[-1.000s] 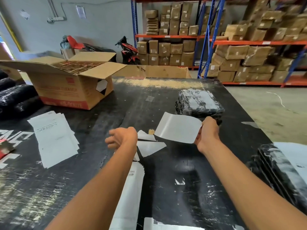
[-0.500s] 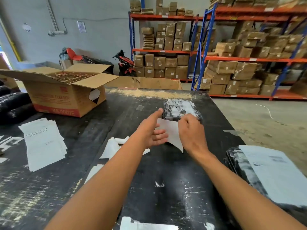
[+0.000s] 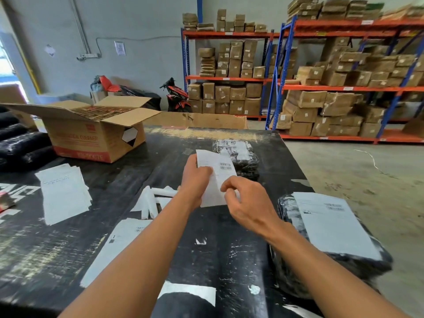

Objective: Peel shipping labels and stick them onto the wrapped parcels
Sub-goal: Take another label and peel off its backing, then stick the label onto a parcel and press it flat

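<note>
Shipping label (image 3: 216, 177) is held above the tabletop (image 3: 206, 260), in front of a wrapped parcel (image 3: 238, 154). I see my left hand (image 3: 195, 182) fingers clamped on its left edge, my right hand (image 3: 247, 203) fingers pinching its right edge.

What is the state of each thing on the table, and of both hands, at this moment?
Label: held up by both hands, printed side visible.
Left hand: gripping the label's left edge.
Right hand: fingers pinching the label.
Far parcel: wrapped, lying flat.
Near parcel: wrapped, label already on top.
Cardboard box: flaps open.
Backing strips: lying loose.
</note>
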`<move>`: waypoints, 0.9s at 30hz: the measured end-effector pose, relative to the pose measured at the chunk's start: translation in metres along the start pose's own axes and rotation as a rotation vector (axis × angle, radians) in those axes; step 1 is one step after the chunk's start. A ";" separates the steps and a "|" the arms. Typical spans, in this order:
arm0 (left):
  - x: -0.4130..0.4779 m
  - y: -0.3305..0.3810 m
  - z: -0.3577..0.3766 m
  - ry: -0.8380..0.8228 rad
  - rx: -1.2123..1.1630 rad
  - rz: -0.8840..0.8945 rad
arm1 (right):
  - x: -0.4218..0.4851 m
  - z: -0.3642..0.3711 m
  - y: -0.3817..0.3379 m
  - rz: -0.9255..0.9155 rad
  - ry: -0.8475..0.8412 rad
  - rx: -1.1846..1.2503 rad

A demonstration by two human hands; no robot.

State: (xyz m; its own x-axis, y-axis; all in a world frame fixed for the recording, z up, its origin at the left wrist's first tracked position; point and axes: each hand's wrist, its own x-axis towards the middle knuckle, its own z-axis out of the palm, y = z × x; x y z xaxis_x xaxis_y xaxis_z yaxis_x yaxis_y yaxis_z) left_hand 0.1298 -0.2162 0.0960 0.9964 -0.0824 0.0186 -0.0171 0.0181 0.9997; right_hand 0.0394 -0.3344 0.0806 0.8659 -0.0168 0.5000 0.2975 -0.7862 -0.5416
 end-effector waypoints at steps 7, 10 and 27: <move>0.005 0.016 -0.001 -0.190 -0.060 0.058 | 0.054 -0.042 -0.002 0.545 0.186 0.195; 0.021 0.021 0.004 -0.277 -0.062 0.092 | 0.078 -0.054 0.003 0.717 0.094 0.545; 0.169 0.019 0.028 -0.303 0.210 0.134 | 0.211 -0.008 0.088 0.712 0.364 0.392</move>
State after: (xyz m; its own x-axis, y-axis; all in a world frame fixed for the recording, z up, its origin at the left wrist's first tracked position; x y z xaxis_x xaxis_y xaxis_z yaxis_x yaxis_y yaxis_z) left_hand 0.2959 -0.2576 0.1185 0.9153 -0.3839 0.1218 -0.1931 -0.1528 0.9692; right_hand 0.2452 -0.4125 0.1437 0.7366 -0.6682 0.1044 -0.0882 -0.2480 -0.9647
